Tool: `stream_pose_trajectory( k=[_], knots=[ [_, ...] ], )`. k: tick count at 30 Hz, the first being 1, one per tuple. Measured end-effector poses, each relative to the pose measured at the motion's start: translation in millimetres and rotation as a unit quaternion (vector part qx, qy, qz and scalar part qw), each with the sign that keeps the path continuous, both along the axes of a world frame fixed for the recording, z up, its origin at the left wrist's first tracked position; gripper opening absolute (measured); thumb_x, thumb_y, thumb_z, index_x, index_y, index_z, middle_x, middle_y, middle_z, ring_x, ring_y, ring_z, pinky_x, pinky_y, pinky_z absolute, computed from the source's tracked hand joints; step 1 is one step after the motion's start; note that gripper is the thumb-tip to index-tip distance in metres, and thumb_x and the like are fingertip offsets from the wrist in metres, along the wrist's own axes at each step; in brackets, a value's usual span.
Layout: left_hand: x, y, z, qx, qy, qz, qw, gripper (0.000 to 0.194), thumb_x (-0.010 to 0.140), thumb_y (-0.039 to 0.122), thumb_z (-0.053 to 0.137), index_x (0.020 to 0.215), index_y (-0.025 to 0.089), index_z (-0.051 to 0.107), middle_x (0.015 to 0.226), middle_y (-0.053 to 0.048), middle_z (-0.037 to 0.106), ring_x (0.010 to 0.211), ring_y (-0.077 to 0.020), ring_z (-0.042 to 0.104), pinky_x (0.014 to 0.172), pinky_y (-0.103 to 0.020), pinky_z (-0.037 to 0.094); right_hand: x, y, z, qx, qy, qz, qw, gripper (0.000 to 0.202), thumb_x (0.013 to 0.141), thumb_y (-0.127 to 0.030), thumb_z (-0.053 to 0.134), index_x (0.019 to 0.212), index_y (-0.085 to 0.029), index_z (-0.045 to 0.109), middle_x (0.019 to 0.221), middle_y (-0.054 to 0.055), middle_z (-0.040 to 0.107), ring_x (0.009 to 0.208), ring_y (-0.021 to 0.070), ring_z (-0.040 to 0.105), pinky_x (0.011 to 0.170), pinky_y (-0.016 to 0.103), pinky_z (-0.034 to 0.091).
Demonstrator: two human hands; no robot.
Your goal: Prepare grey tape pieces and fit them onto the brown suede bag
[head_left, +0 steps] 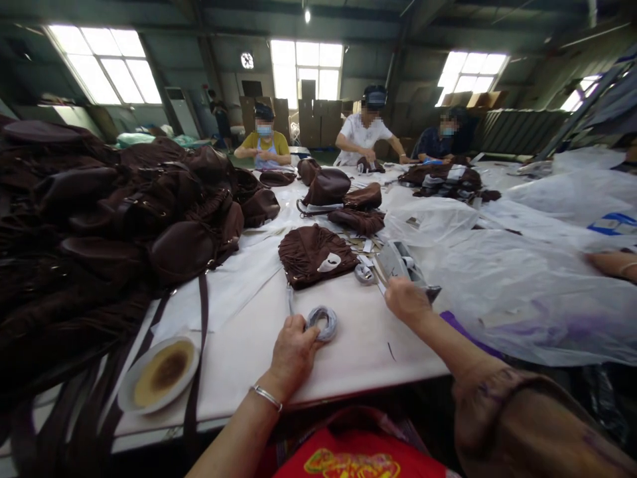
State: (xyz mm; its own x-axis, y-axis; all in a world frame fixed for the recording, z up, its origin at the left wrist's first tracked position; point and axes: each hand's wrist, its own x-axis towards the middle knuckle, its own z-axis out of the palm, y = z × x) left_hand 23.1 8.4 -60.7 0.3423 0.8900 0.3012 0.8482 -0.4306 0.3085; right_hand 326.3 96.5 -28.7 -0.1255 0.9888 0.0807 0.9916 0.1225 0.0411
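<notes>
My left hand (294, 353) grips a coiled roll of greyish tape or ribbon (332, 324) near the front of the table. A pale strip (290, 300) rises just above its fingers. Fingers curled, my right hand (409, 302) is at the near left edge of a grey box (398, 260) with rounded white items in it; what it pinches is hidden. Beyond my hands lies a dark brown fringed bag (311, 255) with a white tag (329, 263) on it. A second small roll (365, 273) rests between the bag and the box.
A large heap of brown bags (114, 212) fills the left side. A bowl of yellowish, dark-centred stuff (127, 392) stands at the front left. Clear plastic sheets (517, 279) cover the right, where another person's hand (612, 262) reaches in. More bags (326, 187) and several co-workers are beyond.
</notes>
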Motion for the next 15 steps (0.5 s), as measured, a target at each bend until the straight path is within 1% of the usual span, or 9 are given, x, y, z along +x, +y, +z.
stream_pose_trajectory(
  k=[1, 3, 5, 6, 8, 11, 13, 15],
  knots=[
    [-0.1, 0.4, 0.2, -0.003, 0.001, 0.0, 1.0, 0.009, 0.087, 0.023, 0.065, 0.094, 0.021, 0.071, 0.093, -0.008, 0.051, 0.09, -0.0231, 0.046, 0.079, -0.035, 0.044, 6.0, -16.4, -3.2, -0.009, -0.013, 0.005, 1.0, 0.026, 0.089, -0.012, 0.045, 0.09, -0.01, 0.071, 0.095, 0.02, 0.066, 0.096, 0.0304, 0.062, 0.082, 0.039, 0.048],
    [-0.1, 1.7, 0.3, -0.008, 0.005, -0.002, 1.0, 0.01, 0.088, 0.025, 0.064, 0.095, 0.022, 0.071, 0.093, -0.009, 0.051, 0.09, -0.0234, 0.046, 0.08, -0.036, 0.044, 15.9, -46.5, -8.7, -0.037, -0.026, -0.01, 0.999, 0.025, 0.088, -0.014, 0.045, 0.088, -0.012, 0.07, 0.095, 0.017, 0.066, 0.095, 0.0284, 0.062, 0.082, 0.037, 0.047],
    [0.2, 3.8, -0.1, -0.01, 0.01, -0.003, 1.0, 0.012, 0.089, 0.027, 0.064, 0.096, 0.022, 0.072, 0.093, -0.009, 0.051, 0.09, -0.0238, 0.046, 0.081, -0.037, 0.045, 19.8, -64.7, -10.1, -0.072, -0.014, -0.053, 0.996, 0.025, 0.089, -0.02, 0.046, 0.095, -0.015, 0.069, 0.1, 0.014, 0.066, 0.09, 0.0251, 0.064, 0.077, 0.035, 0.047],
    [0.5, 5.0, -0.4, -0.011, 0.014, -0.003, 1.0, 0.013, 0.089, 0.028, 0.064, 0.097, 0.022, 0.072, 0.093, -0.009, 0.051, 0.09, -0.024, 0.046, 0.081, -0.037, 0.045, 19.0, -67.5, -8.8, -0.089, -0.003, -0.075, 0.993, 0.026, 0.089, -0.025, 0.046, 0.099, -0.015, 0.068, 0.104, 0.013, 0.066, 0.089, 0.0241, 0.064, 0.076, 0.034, 0.047],
    [1.0, 7.4, -1.2, -0.013, 0.02, -0.006, 1.0, 0.013, 0.088, 0.028, 0.064, 0.097, 0.023, 0.072, 0.093, -0.009, 0.051, 0.091, -0.0243, 0.046, 0.081, -0.037, 0.045, 12.3, -61.4, -3.3, -0.116, 0.019, -0.093, 0.989, 0.032, 0.09, -0.038, 0.048, 0.103, -0.016, 0.068, 0.109, 0.013, 0.066, 0.094, 0.0249, 0.065, 0.079, 0.034, 0.047],
    [1.1, 9.1, -2.4, -0.012, 0.022, -0.009, 1.0, 0.013, 0.088, 0.027, 0.064, 0.097, 0.023, 0.072, 0.094, -0.009, 0.051, 0.092, -0.024, 0.047, 0.081, -0.037, 0.045, -4.6, -37.3, 5.8, -0.124, 0.025, -0.113, 0.986, 0.053, 0.087, -0.061, 0.049, 0.105, -0.015, 0.068, 0.112, 0.016, 0.066, 0.1, 0.0292, 0.065, 0.083, 0.036, 0.048],
    [0.9, 9.1, -2.6, -0.009, 0.018, -0.011, 1.0, 0.013, 0.088, 0.026, 0.064, 0.098, 0.023, 0.072, 0.094, -0.009, 0.051, 0.092, -0.0237, 0.047, 0.081, -0.036, 0.045, -14.1, -23.8, 8.1, -0.113, 0.014, -0.131, 0.985, 0.059, 0.086, -0.065, 0.049, 0.108, -0.013, 0.068, 0.111, 0.018, 0.067, 0.1, 0.0314, 0.065, 0.081, 0.037, 0.048],
    [0.7, 8.6, -2.0, -0.008, 0.011, -0.011, 1.0, 0.013, 0.089, 0.026, 0.063, 0.098, 0.022, 0.072, 0.094, -0.009, 0.051, 0.092, -0.0234, 0.047, 0.082, -0.036, 0.045, -17.6, -17.9, 6.7, -0.104, 0.008, -0.142, 0.984, 0.056, 0.088, -0.061, 0.05, 0.11, -0.011, 0.066, 0.109, 0.018, 0.068, 0.098, 0.0314, 0.066, 0.079, 0.037, 0.048]
  ],
)
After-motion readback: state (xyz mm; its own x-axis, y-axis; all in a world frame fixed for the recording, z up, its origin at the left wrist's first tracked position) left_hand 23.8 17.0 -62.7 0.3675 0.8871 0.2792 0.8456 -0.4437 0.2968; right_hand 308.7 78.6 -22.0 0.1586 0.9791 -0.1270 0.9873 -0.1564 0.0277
